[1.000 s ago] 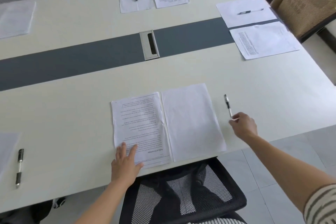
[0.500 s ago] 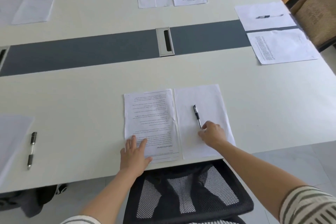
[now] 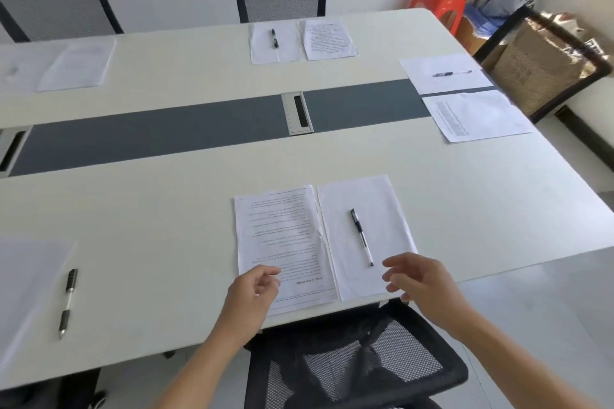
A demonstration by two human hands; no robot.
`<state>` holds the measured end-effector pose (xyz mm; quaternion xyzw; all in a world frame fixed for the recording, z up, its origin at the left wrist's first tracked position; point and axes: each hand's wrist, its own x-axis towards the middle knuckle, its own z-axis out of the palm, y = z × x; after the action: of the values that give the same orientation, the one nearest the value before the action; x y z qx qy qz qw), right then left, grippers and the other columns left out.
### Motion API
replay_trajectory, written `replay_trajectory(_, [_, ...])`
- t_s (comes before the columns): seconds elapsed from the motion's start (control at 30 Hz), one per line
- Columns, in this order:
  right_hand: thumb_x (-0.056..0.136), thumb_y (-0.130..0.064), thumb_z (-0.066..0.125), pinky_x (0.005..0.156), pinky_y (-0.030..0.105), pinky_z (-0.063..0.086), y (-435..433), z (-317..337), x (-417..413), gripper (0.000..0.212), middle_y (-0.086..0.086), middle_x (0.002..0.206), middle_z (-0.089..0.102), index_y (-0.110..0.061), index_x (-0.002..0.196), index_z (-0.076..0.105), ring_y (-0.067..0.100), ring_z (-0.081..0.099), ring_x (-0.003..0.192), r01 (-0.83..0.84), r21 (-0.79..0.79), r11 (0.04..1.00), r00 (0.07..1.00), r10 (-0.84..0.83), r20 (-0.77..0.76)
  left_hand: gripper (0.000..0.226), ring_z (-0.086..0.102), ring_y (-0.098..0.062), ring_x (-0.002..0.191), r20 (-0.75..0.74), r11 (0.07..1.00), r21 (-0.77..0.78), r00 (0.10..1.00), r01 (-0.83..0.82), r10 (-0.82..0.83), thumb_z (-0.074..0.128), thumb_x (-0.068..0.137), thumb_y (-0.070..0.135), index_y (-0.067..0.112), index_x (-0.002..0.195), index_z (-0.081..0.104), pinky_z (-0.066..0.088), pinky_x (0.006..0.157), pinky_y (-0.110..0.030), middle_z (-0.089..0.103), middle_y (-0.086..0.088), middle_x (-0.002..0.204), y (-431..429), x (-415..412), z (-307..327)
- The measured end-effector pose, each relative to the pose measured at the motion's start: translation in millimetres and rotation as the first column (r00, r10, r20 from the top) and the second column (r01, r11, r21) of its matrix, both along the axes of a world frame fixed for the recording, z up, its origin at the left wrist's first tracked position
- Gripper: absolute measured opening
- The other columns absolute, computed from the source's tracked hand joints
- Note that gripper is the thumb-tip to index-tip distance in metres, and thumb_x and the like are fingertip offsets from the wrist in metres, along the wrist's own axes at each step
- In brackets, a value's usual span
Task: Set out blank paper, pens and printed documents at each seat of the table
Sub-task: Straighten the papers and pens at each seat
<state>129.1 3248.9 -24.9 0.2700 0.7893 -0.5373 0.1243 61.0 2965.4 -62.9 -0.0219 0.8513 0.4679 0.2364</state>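
Note:
At the near seat a printed document (image 3: 282, 242) lies beside a blank sheet (image 3: 375, 229), and a black pen (image 3: 361, 236) lies on the blank sheet. My left hand (image 3: 253, 292) hovers over the document's near corner with loosely curled fingers, holding nothing. My right hand (image 3: 420, 279) hangs just off the blank sheet's near right corner, fingers relaxed and empty, a short way from the pen's tip. The far seat has a blank sheet with a pen (image 3: 274, 38) and a printed page (image 3: 329, 39). The right end seat has a pen (image 3: 452, 74) on paper and a printed page (image 3: 478, 116).
A white table (image 3: 149, 226) with a grey centre strip and a cable slot (image 3: 297, 113). A pen (image 3: 67, 302) lies beside blank paper (image 3: 23, 282) at the near left seat. Papers (image 3: 74, 65) lie at the far left. A mesh chair (image 3: 349, 365) stands below my hands; boxes sit in the far right corner.
My right hand put the pen on the blank sheet and let go of it. My left hand lifted off the printed document. Both hands drew back toward me.

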Motion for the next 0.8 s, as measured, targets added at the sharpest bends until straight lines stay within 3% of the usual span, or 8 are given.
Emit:
replay_trajectory(0.2, [0.086,0.006,0.057,0.065,0.03,0.054,-29,28,41,0.028,0.004,0.083,0.076,-0.016,0.095,0.07,0.021,0.073,0.077,-0.139,-0.092,0.986,0.989,0.133,-0.066,0.018,0.073,-0.012,0.081,0.047,0.955,0.197,0.975,-0.222,0.217,0.059,0.092,0.008,0.022,0.099,0.069,0.054,0.073,-0.025,0.076,-0.001,0.087,-22,77,53])
replay_trajectory(0.27, [0.086,0.007,0.058,0.064,0.031,0.053,-39,29,50,0.027,0.003,0.083,0.076,-0.015,0.094,0.071,0.022,0.073,0.077,-0.221,-0.116,0.968,0.975,0.214,-0.066,0.013,0.073,-0.017,0.081,0.081,0.925,0.235,0.954,-0.299,0.288,0.065,0.085,0.017,0.019,0.097,0.07,0.053,0.069,-0.024,0.077,-0.002,0.087,-27,110,62])
replay_trajectory(0.33, [0.085,0.009,0.058,0.064,0.03,0.053,-50,28,57,0.028,0.004,0.083,0.076,-0.015,0.093,0.071,0.021,0.073,0.076,-0.298,-0.141,0.944,0.955,0.291,-0.064,0.029,0.073,-0.017,0.081,0.097,0.89,0.241,0.922,-0.386,0.374,0.065,0.07,0.03,0.018,0.097,0.07,0.054,0.068,-0.025,0.077,-0.002,0.086,-33,143,67])
replay_trajectory(0.5, [0.088,0.002,0.06,0.063,0.017,0.051,-87,22,69,0.026,0.001,0.087,0.075,-0.019,0.097,0.071,0.012,0.071,0.074,-0.541,-0.186,0.82,0.84,0.537,-0.079,0.031,0.073,-0.017,0.081,0.117,0.761,0.226,0.793,-0.608,0.598,0.06,0.071,0.027,0.017,0.097,0.071,0.055,0.076,-0.034,0.078,-0.003,0.088,-51,231,69])
replay_trajectory(0.67, [0.088,0.005,0.058,0.067,0.025,0.053,-147,23,98,0.029,0.0,0.088,0.075,-0.018,0.099,0.07,0.016,0.072,0.079,-0.705,-0.233,0.67,0.698,0.713,-0.063,0.035,0.073,-0.024,0.082,0.117,0.609,0.199,0.636,-0.768,0.763,0.067,0.066,0.031,0.014,0.096,0.071,0.056,0.07,-0.031,0.077,-0.008,0.087,-84,320,80])
replay_trajectory(0.8, [0.089,0.006,0.056,0.063,0.024,0.051,-204,34,113,0.029,0.001,0.087,0.075,-0.016,0.099,0.071,0.013,0.07,0.075,-0.808,-0.195,0.556,0.579,0.811,-0.086,0.032,0.073,-0.024,0.08,0.091,0.461,0.239,0.492,-0.855,0.866,0.062,0.07,0.022,0.01,0.098,0.07,0.054,0.07,-0.032,0.077,-0.009,0.088,-121,363,85])
